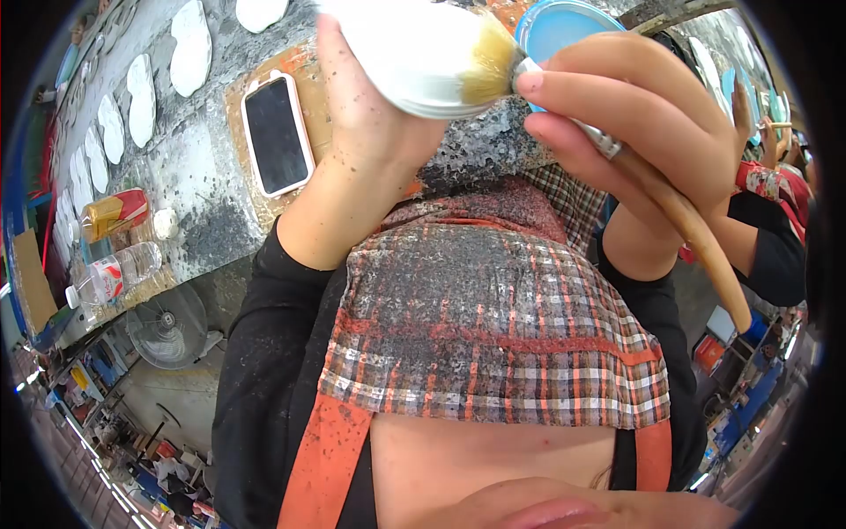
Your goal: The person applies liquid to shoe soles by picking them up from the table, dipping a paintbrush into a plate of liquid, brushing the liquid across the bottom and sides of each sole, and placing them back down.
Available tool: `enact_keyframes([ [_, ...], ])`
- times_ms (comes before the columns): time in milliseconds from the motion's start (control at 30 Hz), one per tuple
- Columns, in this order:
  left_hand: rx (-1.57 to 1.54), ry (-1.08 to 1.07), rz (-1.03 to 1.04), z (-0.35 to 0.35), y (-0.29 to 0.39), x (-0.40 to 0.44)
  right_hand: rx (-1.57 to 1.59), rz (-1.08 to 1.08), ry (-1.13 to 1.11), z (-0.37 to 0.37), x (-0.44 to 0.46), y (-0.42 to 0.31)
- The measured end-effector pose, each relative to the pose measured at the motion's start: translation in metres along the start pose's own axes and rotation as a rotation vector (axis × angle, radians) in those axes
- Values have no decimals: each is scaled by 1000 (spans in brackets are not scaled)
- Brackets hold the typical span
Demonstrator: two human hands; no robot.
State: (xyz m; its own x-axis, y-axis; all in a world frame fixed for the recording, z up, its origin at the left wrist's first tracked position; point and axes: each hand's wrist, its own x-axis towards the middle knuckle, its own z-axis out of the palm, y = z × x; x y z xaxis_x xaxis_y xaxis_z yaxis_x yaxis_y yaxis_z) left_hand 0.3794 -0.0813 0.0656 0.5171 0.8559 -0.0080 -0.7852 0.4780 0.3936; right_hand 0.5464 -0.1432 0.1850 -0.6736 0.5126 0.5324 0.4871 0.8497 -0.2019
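My left hand (pixel 374 115) is closed on a bright white piece (pixel 397 48) with a smooth rounded edge, held up above the table. Glare hides its surface detail, and the top is cut off by the frame. In my right hand (pixel 643 115) is a paintbrush (pixel 679 203) with a long, curved wooden handle, gripped near its metal ferrule. Its pale yellow bristles (pixel 489 66) press against the right side of the white piece. Just behind the brush stands a blue-rimmed tub (pixel 538 22), partly covered by my right hand.
Several white sole-shaped pieces (pixel 191 48) lie on the paint-spattered table (pixel 207 212). A phone (pixel 273 132) rests on cardboard left of my left hand. A plastic bottle (pixel 115 273) and a gold-red packet (pixel 115 214) lie near the edge. A co-worker's arm (pixel 775 137) shows at right.
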Motion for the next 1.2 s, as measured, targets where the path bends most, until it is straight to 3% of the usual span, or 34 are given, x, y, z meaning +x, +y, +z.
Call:
enact_keyframes([
  [100,-322,-161,-187,-34,-6,0,-3,-58,-48,-11,9,1],
  [200,-531,-330,-346,-1,-9,-6,-115,-179,26,-7,10,4],
  [267,-471,-226,-317,-3,-15,-5,-163,-158,19,-13,14,7],
  [333,-779,-635,-565,-6,-19,3,-257,-115,8,-24,22,11],
  [367,-814,-678,-618,-6,-20,5,-302,-93,3,-29,24,12],
  [433,-779,-706,-616,1,-15,6,-350,-75,-1,-28,16,8],
  [467,-746,-732,-614,4,-14,6,-251,-23,129,-21,-1,1],
  [500,-760,-675,-742,-5,-12,5,-151,28,258,-18,-11,-3],
  [600,-729,-667,-718,-6,-13,2,39,-4,162,-16,-2,2],
  [633,-730,-668,-721,-6,-11,4,-112,42,124,-19,-3,4],
  [733,-542,-667,-815,-7,1,20,-173,228,407,-7,-27,13],
  [767,-571,-640,-606,-12,-6,23,-131,335,481,-2,-41,15],
  [833,-207,-261,-119,-18,0,-1,-23,570,607,13,-66,18],
  [867,-216,-215,-28,-28,1,-1,43,694,662,20,-77,20],
  [933,106,-106,35,-40,7,-7,243,977,761,33,-102,17],
  [967,159,-114,-49,-42,14,-10,277,1068,828,38,-109,15],
  [1067,669,-34,198,-40,12,-11,196,1177,765,42,-126,16],
  [1133,104,-304,149,-40,17,1,-68,1231,461,44,-129,19],
  [1167,-25,-328,89,-34,17,-3,-40,1307,342,42,-123,14],
  [1200,-283,-461,-99,-25,18,-6,-41,1308,343,44,-123,12],
])
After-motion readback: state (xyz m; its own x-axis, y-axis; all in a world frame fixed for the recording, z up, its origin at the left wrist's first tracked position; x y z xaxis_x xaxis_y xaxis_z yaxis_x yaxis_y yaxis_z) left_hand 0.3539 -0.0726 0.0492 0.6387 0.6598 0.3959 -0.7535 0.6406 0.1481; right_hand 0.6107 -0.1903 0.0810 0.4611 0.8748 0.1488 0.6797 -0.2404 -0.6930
